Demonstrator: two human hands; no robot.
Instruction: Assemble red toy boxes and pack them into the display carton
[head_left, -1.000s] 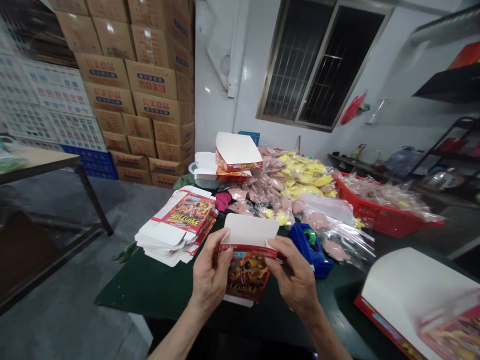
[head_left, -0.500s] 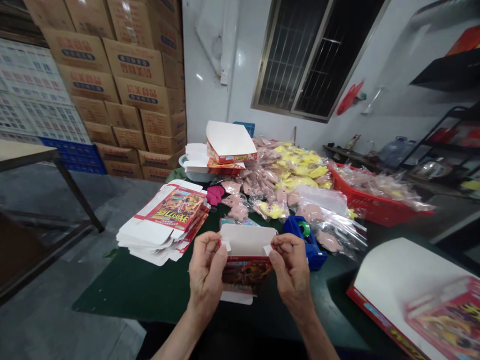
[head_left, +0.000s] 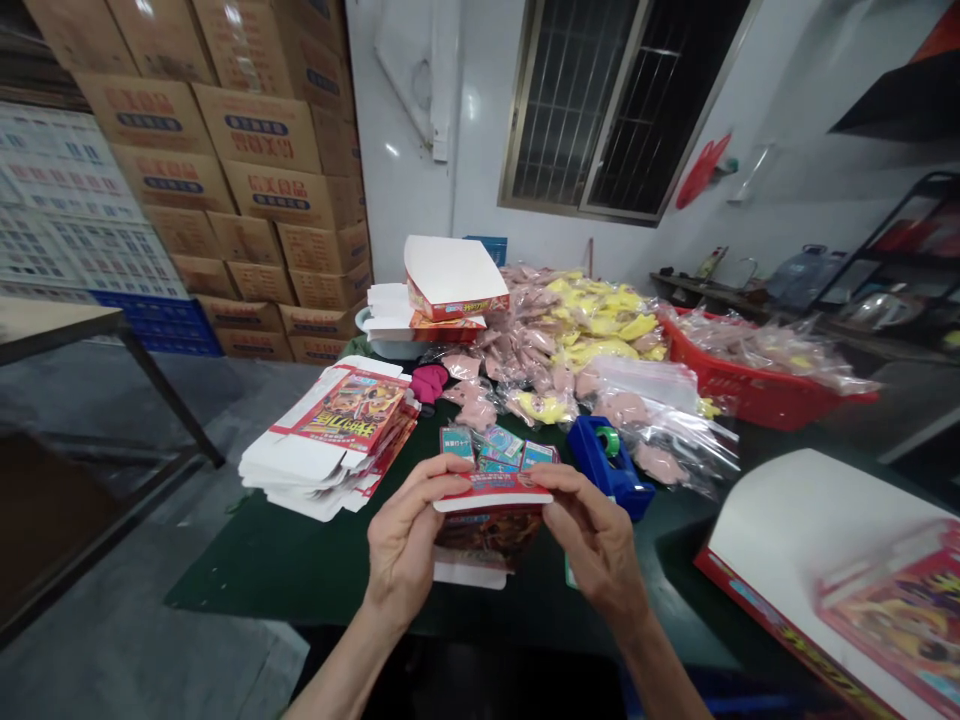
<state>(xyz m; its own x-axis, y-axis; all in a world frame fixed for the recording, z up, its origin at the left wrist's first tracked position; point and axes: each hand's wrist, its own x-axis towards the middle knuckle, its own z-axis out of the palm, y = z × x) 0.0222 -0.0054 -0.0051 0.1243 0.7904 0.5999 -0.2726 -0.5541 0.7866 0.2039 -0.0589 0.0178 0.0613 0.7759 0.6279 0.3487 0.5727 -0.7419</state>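
A small red printed carton (head_left: 491, 540) is between my two hands at the front of the green table. Its top flap is bent toward me, white edge along the near side. My left hand (head_left: 412, 535) pinches the flap's left end, fingers on top and thumb below. At the right end my right hand (head_left: 596, 540) grips the same flap. Just beyond the carton lie several teal printed cards (head_left: 501, 448). A blue tape dispenser (head_left: 626, 485) with a green roll stands past my right hand. The carton's inside is hidden from me.
Flat cartons (head_left: 319, 440) are stacked at the left. Bagged pink and yellow pieces (head_left: 555, 340) pile up at the back, beside a red basket (head_left: 742, 390). A large open display box (head_left: 795, 540) sits at the right. Brown shipping boxes (head_left: 285, 195) line the wall.
The carton's flap, upright with its white inside facing me before, is now folded down toward me. My fingers have moved onto its top. The teal cards behind it have come into sight.
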